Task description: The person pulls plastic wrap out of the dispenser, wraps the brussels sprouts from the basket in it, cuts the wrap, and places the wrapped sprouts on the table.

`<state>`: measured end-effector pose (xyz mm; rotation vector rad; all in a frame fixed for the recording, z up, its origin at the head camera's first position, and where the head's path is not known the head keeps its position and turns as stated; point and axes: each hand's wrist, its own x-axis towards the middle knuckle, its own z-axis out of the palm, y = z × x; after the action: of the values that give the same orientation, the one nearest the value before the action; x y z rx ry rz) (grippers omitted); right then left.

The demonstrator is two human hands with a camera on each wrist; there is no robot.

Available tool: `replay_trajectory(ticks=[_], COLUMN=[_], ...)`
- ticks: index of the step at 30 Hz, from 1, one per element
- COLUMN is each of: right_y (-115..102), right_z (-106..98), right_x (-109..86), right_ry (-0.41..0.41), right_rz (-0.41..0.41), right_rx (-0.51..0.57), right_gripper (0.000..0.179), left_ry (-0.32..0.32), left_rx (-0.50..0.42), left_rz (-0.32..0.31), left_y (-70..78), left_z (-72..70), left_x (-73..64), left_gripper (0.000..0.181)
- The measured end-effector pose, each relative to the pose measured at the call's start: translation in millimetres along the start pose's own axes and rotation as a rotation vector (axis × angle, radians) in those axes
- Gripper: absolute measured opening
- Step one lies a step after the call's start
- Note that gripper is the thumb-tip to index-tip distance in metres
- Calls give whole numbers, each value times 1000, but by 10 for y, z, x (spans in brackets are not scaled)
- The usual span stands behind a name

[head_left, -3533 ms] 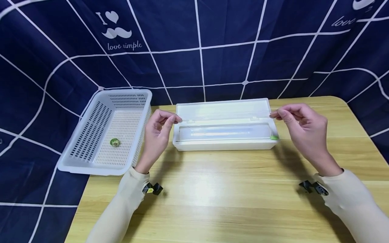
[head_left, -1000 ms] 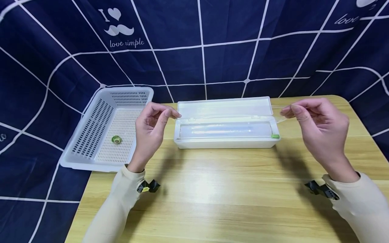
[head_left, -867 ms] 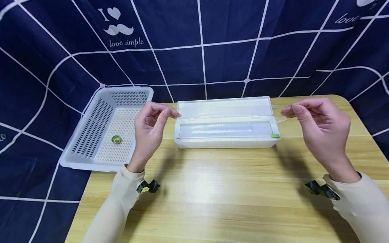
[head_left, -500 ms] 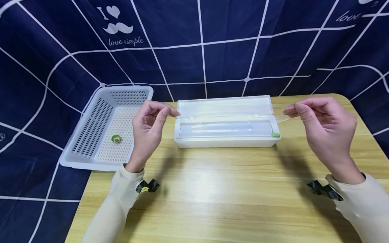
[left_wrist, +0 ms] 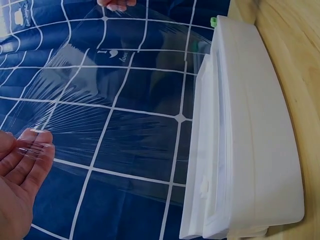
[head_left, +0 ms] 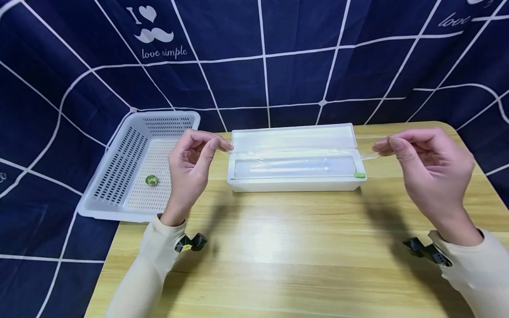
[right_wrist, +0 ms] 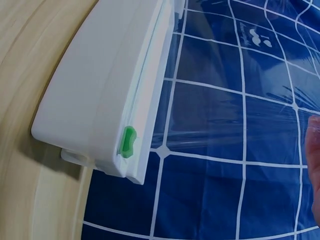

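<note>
A white cling film dispenser box (head_left: 296, 185) lies on the table with its hinged lid (head_left: 294, 138) raised. From it rises a clear sheet of cling film (left_wrist: 125, 95), stretched between both hands and creased near the left fingertips. My left hand (head_left: 191, 172) pinches one corner of the sheet between thumb and fingers, left of the box. Beyond the box's right end, my right hand (head_left: 435, 179) pinches the other corner. Only the edge of the right hand's fingers (right_wrist: 313, 150) shows in the right wrist view. A green slider (right_wrist: 128, 142) sits at the box's right end.
To the left stands a white perforated basket (head_left: 89, 207) holding one small green round vegetable (head_left: 151, 180). The wooden table (head_left: 278, 265) extends in front of the box. A dark blue cloth with white lines (head_left: 226, 39) hangs close behind.
Both hands have moved apart, the right one farther right and the left one slightly left. More of the cling film now shows stretched between them. The box and basket stay in place.
</note>
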<state>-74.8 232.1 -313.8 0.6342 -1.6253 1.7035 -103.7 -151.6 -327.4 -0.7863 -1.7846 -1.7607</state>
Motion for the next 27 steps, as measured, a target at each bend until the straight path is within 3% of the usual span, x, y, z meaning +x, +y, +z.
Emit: replay_trajectory(ticks=[8,16,27], right_y=[-80,-176,-260], right_z=[31,15,13], right_x=[-70,-151,-269], right_ry=[35,34,20], right_rz=[-20,-35,-89], right_rx=[62,29,107], right_gripper=[7,7,15], left_ry=[-9,-17,-28], left_rx=[-4,-15,-9], left_rz=[4,11,1], left_y=[52,98,197], left_z=[-19,-33,-61], left_x=[-19,-43,-123], left_gripper=[32,33,32])
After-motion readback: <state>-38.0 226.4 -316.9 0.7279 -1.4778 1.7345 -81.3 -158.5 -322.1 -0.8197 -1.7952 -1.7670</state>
